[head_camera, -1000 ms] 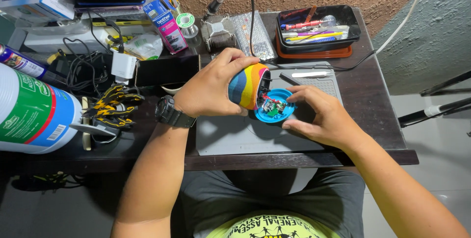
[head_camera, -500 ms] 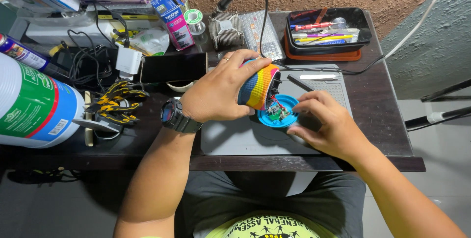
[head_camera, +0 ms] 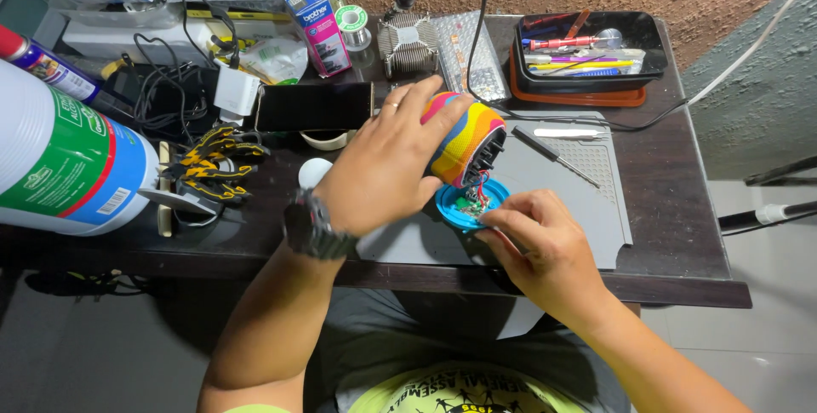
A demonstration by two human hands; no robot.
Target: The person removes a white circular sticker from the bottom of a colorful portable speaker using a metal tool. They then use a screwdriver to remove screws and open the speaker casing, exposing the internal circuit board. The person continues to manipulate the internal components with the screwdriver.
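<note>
Speaker point(head_camera: 464, 140), striped and tilted, sits in our left hand's point(head_camera: 383, 170) closed grip above the grey mat point(head_camera: 587, 200) on the counter point(head_camera: 681, 234). Our right hand point(head_camera: 532, 238) pinches its blue base point(head_camera: 468, 207). Black tray point(head_camera: 634, 34) behind holds pens.

In my left hand point(head_camera: 383, 170) I hold a small rounded speaker body covered in wavy striped fabric of orange, yellow, pink and blue point(head_camera: 464, 142), tilted over so its open bottom faces down and to my right. Just under it sits its round blue plastic base cap point(head_camera: 471, 206), lying on the grey work mat, a small circuit board showing inside. Thin red and black wires point(head_camera: 480, 185) join the two. My right hand point(head_camera: 536, 247) pinches the cap's near rim.
</note>
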